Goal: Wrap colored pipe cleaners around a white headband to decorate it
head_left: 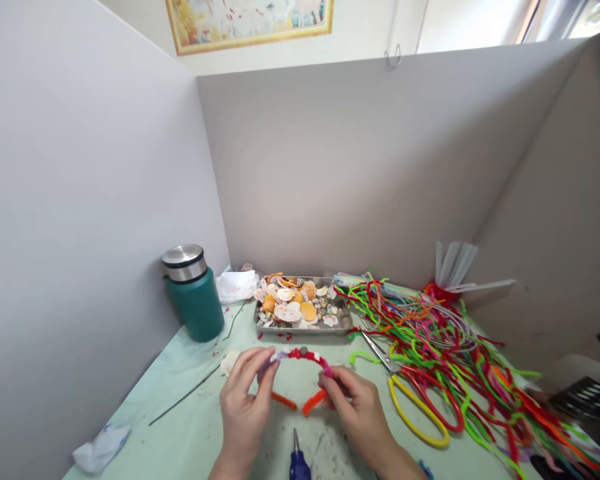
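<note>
— Both hands are on it! Our left hand [245,393] and our right hand [355,400] share one fuzzy band [296,355], arched between them. What makes for good work here?

— Even pressure, we'd say. We want both sides level so the curve doesn't twist, and a light pinch to spare the fuzz and those small pale pieces [317,357] along the top.

— And where are we playing?

— Over the desk [145,453], well in from its left edge, on the near side of the shell tray [303,331] that sits towards the far edge. Two orange ends [313,402] angle inwards, just apart.

— Now the grips!

— Left one: thumb and fingers nearly together, nipping the purple stretch. Right one: a similar pinch by the pink stretch, other fingers curled in. Neither is spread wide, neither clenched. How hard they squeeze, we cannot tell.

— And our blue-handled tool [300,465] is between the wrists, untouched!
</note>
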Available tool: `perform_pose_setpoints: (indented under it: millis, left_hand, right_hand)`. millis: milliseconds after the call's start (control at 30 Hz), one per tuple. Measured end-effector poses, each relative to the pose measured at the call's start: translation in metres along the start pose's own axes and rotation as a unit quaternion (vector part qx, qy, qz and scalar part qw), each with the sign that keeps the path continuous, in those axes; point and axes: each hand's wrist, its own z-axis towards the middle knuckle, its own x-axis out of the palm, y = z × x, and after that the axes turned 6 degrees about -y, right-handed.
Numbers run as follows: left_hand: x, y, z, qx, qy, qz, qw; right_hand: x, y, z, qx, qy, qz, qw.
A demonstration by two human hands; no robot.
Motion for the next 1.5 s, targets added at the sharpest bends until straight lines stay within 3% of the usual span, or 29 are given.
perform_pose_setpoints:
  millis: [367,567,633,700,833,967,1267,1500]
  left_hand:
    - [0.000,0.001,-0.001,-0.020,0.013,-0.005,1.000]
    - [0.008,0.010,-0.002,-0.197,0.066,-0.099,0.973]
    - [0.009,0.011,0.000,-0.222,0.108,-0.105,0.963]
    - [0.009,0.011,0.003,-0.204,0.140,-0.076,0.966]
    - [0.008,0.012,0.004,-0.151,0.143,-0.003,0.978]
    - [0.009,0.018,0.001,-0.197,0.178,0.001,0.964]
    - [0.012,0.020,0.000,-0.232,0.139,-0.063,0.961]
    - [0.015,0.024,-0.002,-0.258,0.193,-0.055,0.945]
  right_hand:
    - [0.000,-0.003,0.001,-0.030,-0.006,-0.042,0.999]
    - [0.002,-0.005,0.001,0.016,-0.023,0.000,1.000]
    - [0.003,-0.009,0.002,0.052,-0.036,0.035,0.997]
    - [0.003,-0.013,0.003,0.085,-0.047,0.070,0.993]
    - [0.003,-0.017,0.005,0.105,-0.069,0.097,0.987]
    - [0.003,-0.017,0.006,0.089,-0.085,0.125,0.985]
    - [0.008,-0.021,0.004,0.116,-0.030,0.134,0.984]
    - [0.005,-0.021,0.007,0.123,-0.057,0.147,0.980]
